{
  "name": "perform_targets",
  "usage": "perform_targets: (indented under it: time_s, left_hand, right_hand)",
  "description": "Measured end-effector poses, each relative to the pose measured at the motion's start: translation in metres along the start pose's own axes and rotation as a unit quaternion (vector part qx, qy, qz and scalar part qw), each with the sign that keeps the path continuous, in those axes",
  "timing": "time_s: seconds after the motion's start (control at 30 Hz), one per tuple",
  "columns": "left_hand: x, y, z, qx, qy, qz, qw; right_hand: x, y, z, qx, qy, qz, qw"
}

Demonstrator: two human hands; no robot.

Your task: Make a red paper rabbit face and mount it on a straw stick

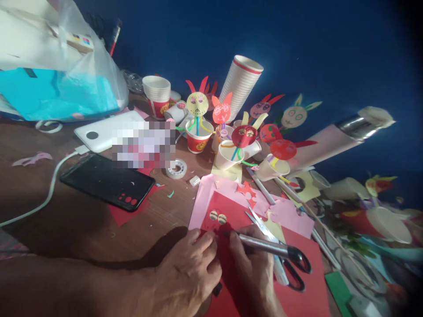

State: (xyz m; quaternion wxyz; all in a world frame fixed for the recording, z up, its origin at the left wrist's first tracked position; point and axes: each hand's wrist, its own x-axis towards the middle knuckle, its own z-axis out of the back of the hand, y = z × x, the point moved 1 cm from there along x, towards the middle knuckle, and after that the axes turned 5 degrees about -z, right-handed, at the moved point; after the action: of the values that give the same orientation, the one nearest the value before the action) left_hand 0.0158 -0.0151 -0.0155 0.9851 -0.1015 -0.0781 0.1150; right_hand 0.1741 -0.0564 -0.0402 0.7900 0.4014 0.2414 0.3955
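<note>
My left hand (194,268) rests on the red paper (297,281) with its fingers curled and pressed together; what they hold, if anything, is hidden. My right hand (254,266) lies just beside it, closed. A silver rod-shaped tool with a dark end (264,245) sits between its thumb and fingers. Beneath that tool are scissors (262,224), blades apart, with black handle loops. A pale tube (280,270) lies beside my right hand. Just beyond my fingertips, two small yellow discs with dark bands (218,217) lie on red paper.
Paper cups with paper faces (197,105) stand beyond pink paper (203,200). Behind are stacked cups (243,83). At left lie a black phone case (107,181), a white device (109,130) with a cable, and a tape roll (176,169). A large cylinder (330,143) leans right.
</note>
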Motion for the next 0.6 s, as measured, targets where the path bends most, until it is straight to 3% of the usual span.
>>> perform_targets:
  time_s: [0.33,0.6]
  left_hand:
    - [-0.0006,-0.0027,-0.0024,0.018,0.002,-0.005,1.000]
    - [0.0031,-0.0022,-0.0024,0.023,0.004,-0.006,1.000]
  right_hand:
    - [0.0039,-0.0084,0.0020,-0.067,0.003,0.058,0.996]
    - [0.0053,0.0001,0.0067,0.066,-0.003,0.010,0.998]
